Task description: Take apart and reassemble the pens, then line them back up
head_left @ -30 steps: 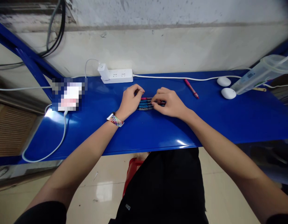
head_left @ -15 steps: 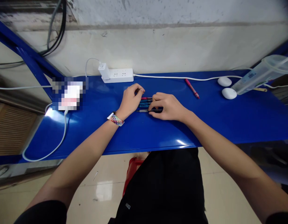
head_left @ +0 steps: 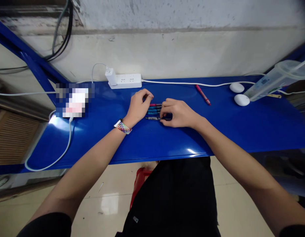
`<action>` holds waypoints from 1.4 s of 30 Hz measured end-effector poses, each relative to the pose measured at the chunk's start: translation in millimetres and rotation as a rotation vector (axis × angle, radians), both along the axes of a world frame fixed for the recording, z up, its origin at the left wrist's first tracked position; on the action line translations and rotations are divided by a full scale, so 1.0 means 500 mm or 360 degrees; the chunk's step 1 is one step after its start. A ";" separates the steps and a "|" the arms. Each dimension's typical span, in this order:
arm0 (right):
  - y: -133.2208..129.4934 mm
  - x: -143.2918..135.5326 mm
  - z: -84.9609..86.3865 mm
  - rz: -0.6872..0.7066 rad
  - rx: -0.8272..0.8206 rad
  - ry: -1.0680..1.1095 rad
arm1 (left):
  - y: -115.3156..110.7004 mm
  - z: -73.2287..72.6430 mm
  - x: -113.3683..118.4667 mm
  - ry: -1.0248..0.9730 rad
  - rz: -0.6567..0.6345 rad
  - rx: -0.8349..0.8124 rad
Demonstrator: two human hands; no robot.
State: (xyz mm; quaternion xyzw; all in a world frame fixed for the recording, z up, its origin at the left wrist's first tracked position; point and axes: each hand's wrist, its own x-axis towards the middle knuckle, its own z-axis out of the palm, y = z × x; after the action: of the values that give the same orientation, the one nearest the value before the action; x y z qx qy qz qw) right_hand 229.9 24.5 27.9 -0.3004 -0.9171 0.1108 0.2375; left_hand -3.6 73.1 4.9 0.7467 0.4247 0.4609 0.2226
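Observation:
Several pens lie side by side on the blue table (head_left: 152, 141), among them a pink pen (head_left: 155, 105) at the back and blue pens (head_left: 153, 111) in the middle. Nearest to me is a black and grey pen (head_left: 152, 118), with the thumb and fingers of my right hand (head_left: 177, 113) closed on its right part. My left hand (head_left: 140, 104) rests at the left ends of the row, its fingers curled in and thumb near the forefinger; nothing shows in it. My right fingers hide the right ends of the pens.
A pink marker (head_left: 203, 95) lies apart to the right. Behind are a white power strip (head_left: 129, 81) and its cord. Two white rounded objects (head_left: 241, 99) and a clear plastic container (head_left: 268, 80) stand at right. A blurred-out device (head_left: 75, 100) with a white cable is at left.
The black and grey pen has turned about its length, so a different side shows. My right fingers have shifted slightly to the right. My left hand stays in place.

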 end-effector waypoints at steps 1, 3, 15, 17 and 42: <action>0.001 0.000 -0.001 0.0013 -0.0016 0.0025 | -0.004 0.005 0.000 -0.0018 -0.0028 0.0025; 0.004 -0.001 -0.002 0.0036 -0.0059 0.0108 | -0.014 0.017 0.000 -0.0044 -0.0135 0.0098; 0.039 0.025 0.002 -0.0470 -0.0491 0.0943 | -0.029 0.031 0.002 0.0072 -0.0206 0.0319; 0.050 0.029 0.004 -0.0501 -0.0623 0.1145 | -0.026 0.030 0.002 -0.0011 -0.0159 0.0308; 0.072 0.043 -0.002 -0.0418 -0.1099 0.1677 | -0.004 0.035 -0.024 -0.0134 -0.0169 0.0069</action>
State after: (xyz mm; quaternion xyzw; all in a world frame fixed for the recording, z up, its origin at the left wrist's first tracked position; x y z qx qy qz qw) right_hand 251.2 60.8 27.0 -0.3747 -0.5447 0.5022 0.5574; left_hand -15.8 70.9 22.5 0.7528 0.3647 0.4885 0.2483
